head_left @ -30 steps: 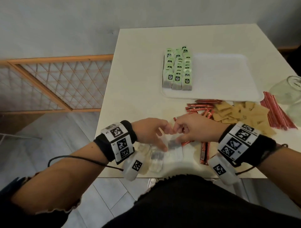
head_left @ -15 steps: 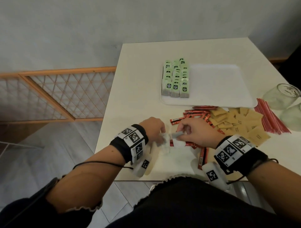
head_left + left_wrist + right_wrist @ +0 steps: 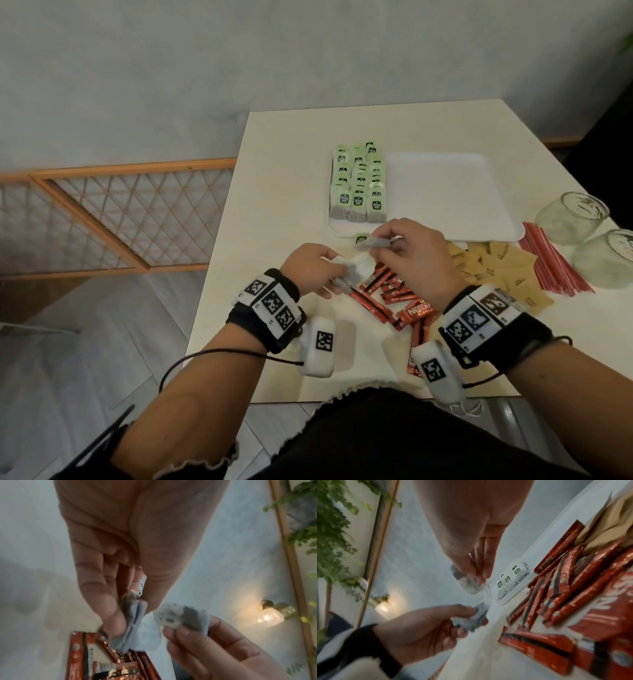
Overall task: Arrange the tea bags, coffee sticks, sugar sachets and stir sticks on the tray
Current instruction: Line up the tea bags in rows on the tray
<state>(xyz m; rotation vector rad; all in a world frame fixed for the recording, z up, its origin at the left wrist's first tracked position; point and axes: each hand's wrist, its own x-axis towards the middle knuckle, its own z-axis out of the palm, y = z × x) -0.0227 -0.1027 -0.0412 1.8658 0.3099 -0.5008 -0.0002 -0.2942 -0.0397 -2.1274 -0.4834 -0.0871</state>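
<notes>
Tea bags (image 3: 359,185) filled the left strip of the tray (image 3: 445,192) in three green-tagged rows, and more were on the way. A second before, both hands had been low at the near edge of the tabletop (image 3: 274,192), bunched over a small pale bundle; here they had come up and forward, over the coffee sticks (image 3: 387,294), close to the tray's near rim. The right hand (image 3: 407,253) had peeled one bag (image 3: 373,242) away and pinched it between thumb and fingers (image 3: 481,566), its green tag hanging just short of the rim. The left hand (image 3: 308,270) gripped the remaining bags (image 3: 356,269), fingers (image 3: 109,609) curled tight round their folded tops. To my eye that meant the tea row was about to gain another bag, with coffee, sugar and stirrers not yet placed.

The bags were soft, thin paper pouches, grey-white and speckled dark inside, pleated at the top in the left wrist view, with string and square tag. The coffee sticks were glossy red foil tubes, crinkled and scattered loose. The sugar sachets (image 3: 496,270) were flat, matte brown paper squares in an overlapping heap. The stir sticks (image 3: 555,263) lay as a bundle of thin red straws beside two rounded glasses (image 3: 575,212). The tray was a plain white rectangle with rounded corners.
</notes>
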